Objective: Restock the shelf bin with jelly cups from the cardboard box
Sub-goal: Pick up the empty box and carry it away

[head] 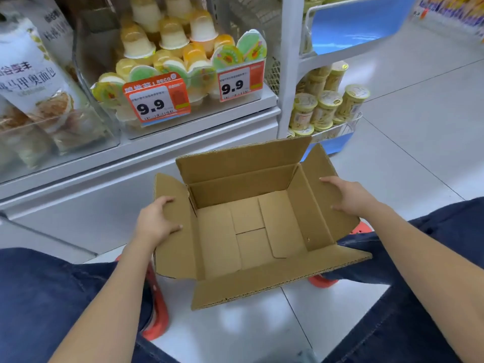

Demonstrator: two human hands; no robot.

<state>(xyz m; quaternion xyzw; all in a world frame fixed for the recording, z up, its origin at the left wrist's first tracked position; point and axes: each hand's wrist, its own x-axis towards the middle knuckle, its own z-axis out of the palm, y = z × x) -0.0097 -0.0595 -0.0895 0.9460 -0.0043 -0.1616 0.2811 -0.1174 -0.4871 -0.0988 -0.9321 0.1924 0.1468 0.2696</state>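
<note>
Jelly cups fill the clear shelf bin in the upper left of the frame, piled behind two orange price tags reading 9.9. The cardboard box sits at the centre of the frame on the white floor, flaps spread, its bottom bare. The left hand has its grip curled round the left flap. The right hand rests on the right flap with its fingers nearly straight. Blue-jeaned knees frame the box.
</note>
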